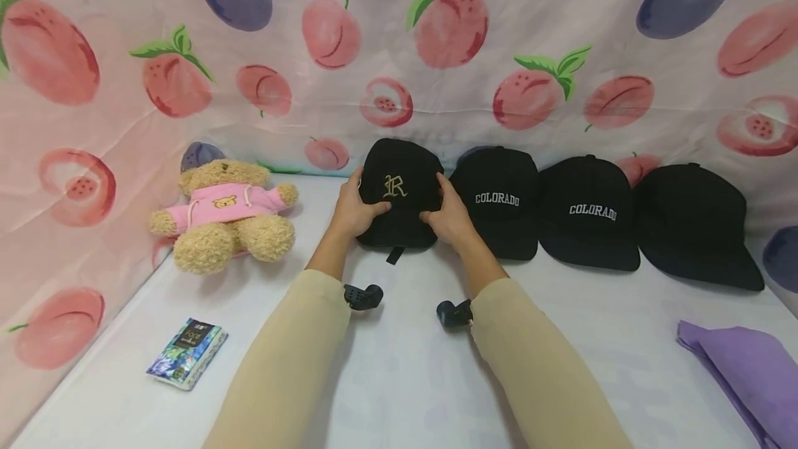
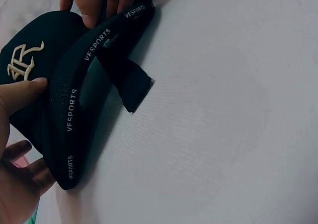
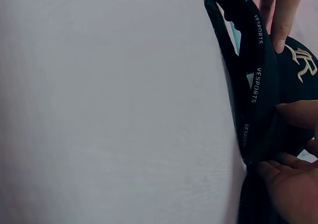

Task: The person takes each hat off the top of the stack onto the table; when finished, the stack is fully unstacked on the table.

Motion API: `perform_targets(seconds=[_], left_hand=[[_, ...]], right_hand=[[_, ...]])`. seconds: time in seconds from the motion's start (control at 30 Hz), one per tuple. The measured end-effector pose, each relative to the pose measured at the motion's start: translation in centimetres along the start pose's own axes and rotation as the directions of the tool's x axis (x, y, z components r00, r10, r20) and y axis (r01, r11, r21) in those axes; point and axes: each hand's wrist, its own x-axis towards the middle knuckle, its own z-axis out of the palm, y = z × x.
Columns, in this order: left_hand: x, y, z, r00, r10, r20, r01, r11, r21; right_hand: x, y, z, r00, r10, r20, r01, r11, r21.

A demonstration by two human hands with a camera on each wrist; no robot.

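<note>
Both hands hold a black baseball cap with a gold letter R (image 1: 399, 165) at the back of the white table. My left hand (image 1: 357, 213) grips its left side, thumb on the front and fingers behind. The right hand (image 1: 451, 217) grips the opposite side in the same way. In the left wrist view the cap's inner band (image 2: 72, 102) shows VESPORTS lettering, and a short black strap (image 2: 126, 80) sticks out below. Just right of it sits a black COLORADO cap (image 1: 497, 179), close to my right hand.
Another COLORADO cap (image 1: 589, 182) and a plain-looking black cap (image 1: 692, 220) continue the row rightward. A teddy bear (image 1: 231, 203) in pink sits left. A tissue pack (image 1: 188, 353) lies front left, a purple folded item (image 1: 745, 373) front right. Fruit-patterned cloth (image 1: 349, 109) hangs behind.
</note>
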Motion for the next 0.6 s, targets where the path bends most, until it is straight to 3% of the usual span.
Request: perform_targets(seconds=[0.27,0.43,0.6], left_hand=[[-0.2,0.1,0.3,1.0,0.003,0.0,-0.003,0.999,0.043],[-0.4,0.3,0.5,1.0,-0.009,0.004,0.008,0.994,0.105],[-1.0,0.9,0.6,0.999,-0.003,-0.051,0.013,0.98,0.201]], right_hand=[[-0.3,-0.2,-0.1,1.0,-0.006,0.014,0.006,1.0,-0.03],[-0.8,-0.1,-0.4,1.0,-0.016,0.016,0.016,1.0,0.011],[-1.7,-0.2,-0.9,0.999,-0.046,0.02,0.045,0.998,0.037]])
